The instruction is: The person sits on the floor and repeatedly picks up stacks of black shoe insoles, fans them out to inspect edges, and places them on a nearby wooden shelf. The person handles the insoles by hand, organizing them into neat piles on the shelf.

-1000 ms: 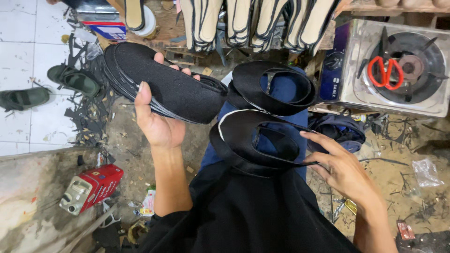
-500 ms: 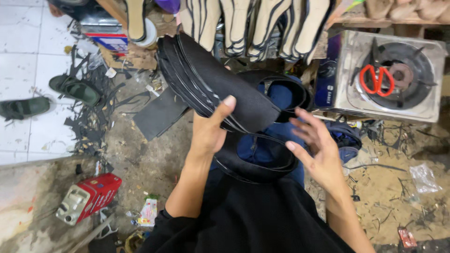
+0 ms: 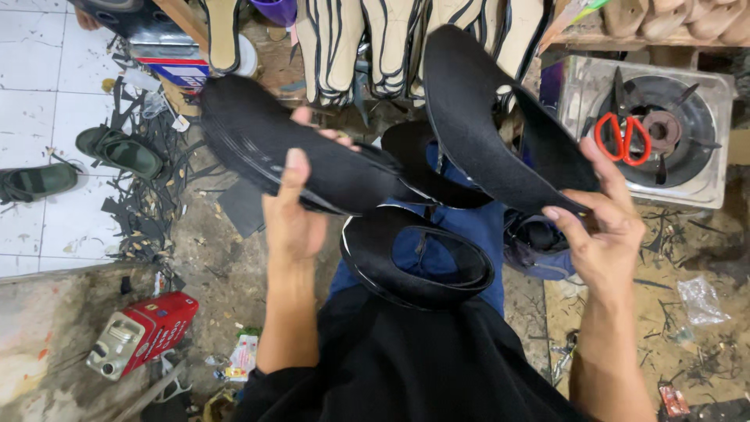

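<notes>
Lap: black cut-out upper pieces [image 3: 418, 262] lie on the thighs.
Left hand [image 3: 293, 219]: closed on a stack of black insoles [image 3: 289, 152], thumb on top.
Right hand [image 3: 605, 234]: pinches one black upper piece [image 3: 492, 125] by its end.
Handling: probably light and floppy; best gripped at the edge.
Beyond: red scissors [image 3: 623, 139] on a gas stove [image 3: 707, 168].

The floor [image 3: 219, 273] is bare dirt in the middle and white tile along its left edge. On the tiles lie two dark green sandals [image 3: 117, 150], with black offcut scraps [image 3: 148, 211] strewn just beside them. A red and grey power tool [image 3: 141, 334] rests near the lower left corner. At the right edge lie a crumpled clear plastic wrapper [image 3: 698, 299] and scattered dark trimmings.
</notes>
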{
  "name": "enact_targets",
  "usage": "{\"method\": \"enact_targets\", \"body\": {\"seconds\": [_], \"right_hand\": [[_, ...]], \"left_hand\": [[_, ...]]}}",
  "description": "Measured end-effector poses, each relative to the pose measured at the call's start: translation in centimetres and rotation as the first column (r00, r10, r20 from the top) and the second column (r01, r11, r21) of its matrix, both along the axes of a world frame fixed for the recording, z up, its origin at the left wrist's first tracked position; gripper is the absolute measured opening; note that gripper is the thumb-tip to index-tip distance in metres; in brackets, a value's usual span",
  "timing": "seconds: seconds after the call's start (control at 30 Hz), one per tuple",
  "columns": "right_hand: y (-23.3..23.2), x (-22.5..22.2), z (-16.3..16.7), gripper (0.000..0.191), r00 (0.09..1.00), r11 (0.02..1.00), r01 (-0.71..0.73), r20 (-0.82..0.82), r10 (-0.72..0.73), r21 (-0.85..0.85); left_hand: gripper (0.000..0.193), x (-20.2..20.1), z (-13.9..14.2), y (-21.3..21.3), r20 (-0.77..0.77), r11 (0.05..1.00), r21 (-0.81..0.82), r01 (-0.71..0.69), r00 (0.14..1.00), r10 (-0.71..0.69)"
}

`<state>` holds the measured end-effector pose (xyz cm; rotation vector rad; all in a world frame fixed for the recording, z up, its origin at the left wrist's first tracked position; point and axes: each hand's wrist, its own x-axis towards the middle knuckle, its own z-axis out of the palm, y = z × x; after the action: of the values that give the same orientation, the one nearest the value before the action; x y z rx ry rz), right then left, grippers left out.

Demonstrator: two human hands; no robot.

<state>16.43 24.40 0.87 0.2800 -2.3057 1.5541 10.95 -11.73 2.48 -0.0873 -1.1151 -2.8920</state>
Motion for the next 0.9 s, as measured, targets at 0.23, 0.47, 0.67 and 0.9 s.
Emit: {"method": "enact_targets", "body": {"seconds": [0.23,0.47,0.67,0.9], "right_hand": [[-1.4,-4.1,-3.7,0.053,0.968,0.883,-0.238,0.173,0.181,0.404],[-4.2,-6.3,-7.3,0.038,0.974,0.715,-0.192,0.22,0.055,0.672],[-6.0,-4.6,-2.2,0.046,1.0,0.812,0.003,0.0,-0.004,0.584],[-9.9,-1.7,-0.8,0.062,0.863,0.82,-0.092,0.366,0.349,-0.565]], "left_hand": [[0.064,-0.1,-0.4,-1.4,0.049,0.997,0.006,-0.082,0.995,0.082],[0.065,0.0,-0.4,-1.0,0.131,0.999,0.044,-0.032,0.991,0.026],[0.068,0.3,-0.9,1.1,0.059,0.992,0.09,0.091,0.994,-0.096],[0.066,0.7,-1.8,6.2,0.064,0.985,-0.123,0.121,0.991,-0.114]]}}
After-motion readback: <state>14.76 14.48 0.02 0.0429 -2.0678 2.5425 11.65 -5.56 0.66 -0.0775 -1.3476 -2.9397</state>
